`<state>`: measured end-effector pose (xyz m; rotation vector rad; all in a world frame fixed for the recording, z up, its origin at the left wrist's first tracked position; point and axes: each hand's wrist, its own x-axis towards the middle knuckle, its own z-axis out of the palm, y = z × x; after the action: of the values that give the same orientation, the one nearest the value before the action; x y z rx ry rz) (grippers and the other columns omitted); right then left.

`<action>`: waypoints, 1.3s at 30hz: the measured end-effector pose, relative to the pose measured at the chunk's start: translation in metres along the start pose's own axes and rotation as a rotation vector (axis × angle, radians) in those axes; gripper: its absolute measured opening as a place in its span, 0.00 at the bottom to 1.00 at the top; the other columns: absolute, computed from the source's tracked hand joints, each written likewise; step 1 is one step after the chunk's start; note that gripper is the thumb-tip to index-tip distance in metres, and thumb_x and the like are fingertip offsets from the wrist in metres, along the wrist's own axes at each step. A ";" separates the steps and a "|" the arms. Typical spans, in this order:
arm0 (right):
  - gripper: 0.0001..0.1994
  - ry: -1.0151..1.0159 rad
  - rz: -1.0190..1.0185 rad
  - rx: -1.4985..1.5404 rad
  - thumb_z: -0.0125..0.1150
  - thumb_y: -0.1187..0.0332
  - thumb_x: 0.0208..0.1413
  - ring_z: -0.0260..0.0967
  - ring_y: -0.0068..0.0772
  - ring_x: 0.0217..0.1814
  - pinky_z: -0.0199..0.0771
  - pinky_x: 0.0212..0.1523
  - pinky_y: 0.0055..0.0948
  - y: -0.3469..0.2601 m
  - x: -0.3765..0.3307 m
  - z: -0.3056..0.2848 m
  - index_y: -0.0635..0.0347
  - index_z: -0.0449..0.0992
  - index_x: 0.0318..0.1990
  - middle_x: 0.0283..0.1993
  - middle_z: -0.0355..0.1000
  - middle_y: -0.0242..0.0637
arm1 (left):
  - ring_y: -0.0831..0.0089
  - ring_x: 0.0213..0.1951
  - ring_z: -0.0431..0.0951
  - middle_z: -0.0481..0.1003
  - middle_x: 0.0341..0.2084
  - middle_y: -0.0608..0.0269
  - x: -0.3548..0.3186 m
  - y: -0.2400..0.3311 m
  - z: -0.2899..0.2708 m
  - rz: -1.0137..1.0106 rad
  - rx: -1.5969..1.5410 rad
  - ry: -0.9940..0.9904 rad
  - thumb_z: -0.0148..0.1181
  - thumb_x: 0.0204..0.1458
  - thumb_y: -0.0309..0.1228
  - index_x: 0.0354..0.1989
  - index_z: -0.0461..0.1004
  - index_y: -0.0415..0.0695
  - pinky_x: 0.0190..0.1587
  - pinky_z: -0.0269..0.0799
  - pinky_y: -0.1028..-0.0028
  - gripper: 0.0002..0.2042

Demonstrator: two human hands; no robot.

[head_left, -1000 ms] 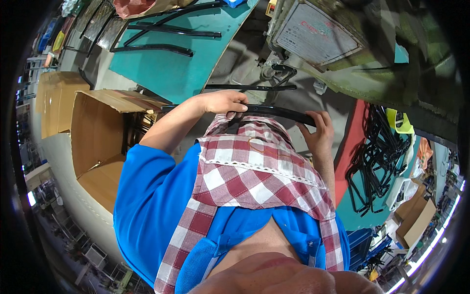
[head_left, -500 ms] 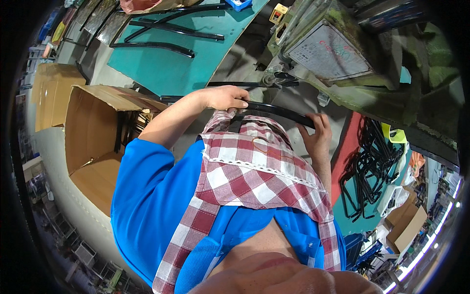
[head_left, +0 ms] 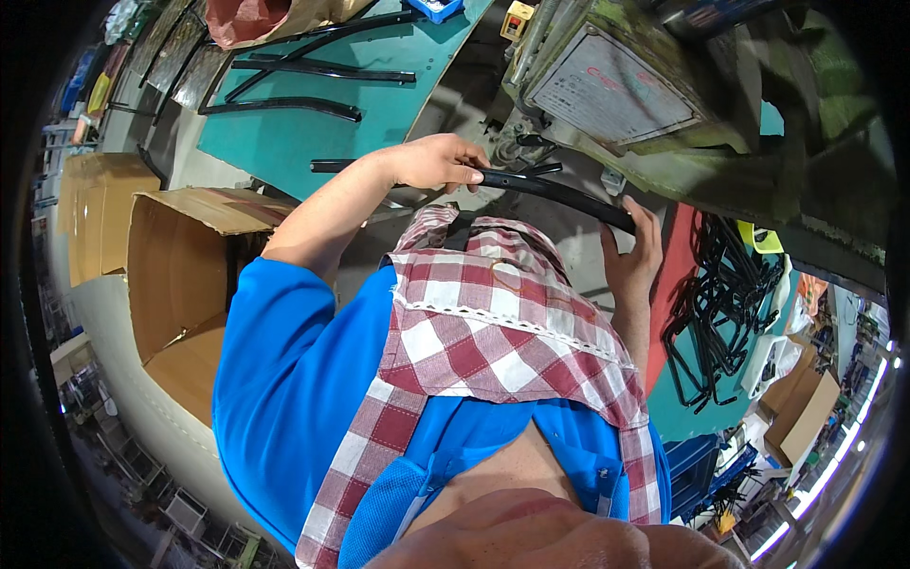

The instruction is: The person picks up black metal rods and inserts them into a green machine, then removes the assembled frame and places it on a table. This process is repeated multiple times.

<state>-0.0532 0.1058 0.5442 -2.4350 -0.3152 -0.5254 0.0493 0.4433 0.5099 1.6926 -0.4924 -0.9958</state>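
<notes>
A: Head view: a worker in a blue shirt and checked apron holds a long black curved strip (head_left: 559, 192) level in front of a grey-green machine (head_left: 664, 104). How is it gripped?

B: Left hand (head_left: 438, 163) has its fingers wrapped shut over the strip near its left portion; right hand (head_left: 633, 248) has its fingers curled up around the right end. The strip sits between the two hands, just beside the machine's lower front.

A: How far along does the work look?

B: Judging by the layout, mid-batch. Several like strips (head_left: 294, 74) lie on the teal desk (head_left: 379, 114) beyond the left hand, and a tangled heap of black pieces (head_left: 716, 313) rests at the right. An open cardboard box (head_left: 180, 275) stands to the left. Whether the held strip is already worked by the machine cannot be told.
</notes>
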 end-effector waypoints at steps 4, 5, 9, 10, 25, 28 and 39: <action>0.25 0.089 -0.092 -0.051 0.73 0.75 0.39 0.71 0.50 0.47 0.73 0.46 0.38 -0.019 0.005 -0.010 0.60 0.73 0.50 0.46 0.73 0.46 | 0.79 0.25 0.72 0.78 0.30 0.65 -0.002 -0.001 -0.002 0.044 -0.060 -0.001 0.58 0.57 0.33 0.44 0.72 0.36 0.31 0.67 0.76 0.13; 0.26 0.071 -0.101 -0.059 0.73 0.75 0.39 0.71 0.50 0.47 0.73 0.45 0.38 -0.020 0.006 -0.011 0.60 0.72 0.50 0.45 0.73 0.46 | 0.79 0.25 0.72 0.77 0.30 0.64 -0.004 -0.001 -0.002 0.050 -0.071 0.007 0.58 0.56 0.34 0.43 0.72 0.36 0.31 0.67 0.75 0.13; 0.26 0.028 -0.075 -0.022 0.74 0.74 0.39 0.72 0.48 0.45 0.74 0.42 0.36 -0.013 0.002 -0.010 0.59 0.72 0.49 0.42 0.73 0.44 | 0.79 0.26 0.72 0.77 0.29 0.65 -0.010 0.005 0.000 0.003 0.020 0.007 0.59 0.56 0.34 0.43 0.72 0.37 0.32 0.67 0.76 0.13; 0.26 0.026 -0.055 0.009 0.75 0.74 0.38 0.72 0.47 0.43 0.74 0.40 0.36 -0.010 0.000 -0.008 0.59 0.72 0.49 0.41 0.73 0.44 | 0.80 0.25 0.72 0.76 0.29 0.66 -0.010 0.004 0.001 -0.005 0.027 0.009 0.59 0.57 0.35 0.43 0.72 0.37 0.31 0.66 0.76 0.13; 0.18 -0.525 0.196 -0.122 0.73 0.62 0.40 0.72 0.46 0.34 0.72 0.34 0.40 -0.002 -0.028 0.008 0.60 0.73 0.35 0.32 0.70 0.40 | 0.80 0.24 0.71 0.73 0.22 0.66 -0.018 -0.035 0.025 -0.173 0.189 -0.039 0.56 0.57 0.34 0.39 0.71 0.39 0.28 0.66 0.75 0.10; 0.19 -0.561 0.195 -0.103 0.72 0.59 0.41 0.72 0.46 0.35 0.72 0.35 0.41 -0.001 -0.035 0.014 0.59 0.73 0.36 0.33 0.71 0.40 | 0.80 0.25 0.71 0.72 0.22 0.67 -0.022 -0.042 0.029 -0.204 0.190 -0.048 0.56 0.57 0.34 0.38 0.72 0.40 0.29 0.66 0.74 0.10; 0.18 -0.659 0.202 -0.054 0.72 0.61 0.42 0.72 0.47 0.39 0.72 0.38 0.41 0.002 -0.040 0.018 0.58 0.73 0.37 0.34 0.70 0.41 | 0.82 0.31 0.72 0.73 0.28 0.66 -0.035 -0.086 0.062 -0.213 -0.077 -0.017 0.56 0.59 0.34 0.42 0.72 0.39 0.35 0.70 0.76 0.11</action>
<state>-0.0831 0.1113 0.5122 -2.5929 -0.3155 0.3763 -0.0336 0.4641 0.4378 1.6932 -0.2846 -1.1687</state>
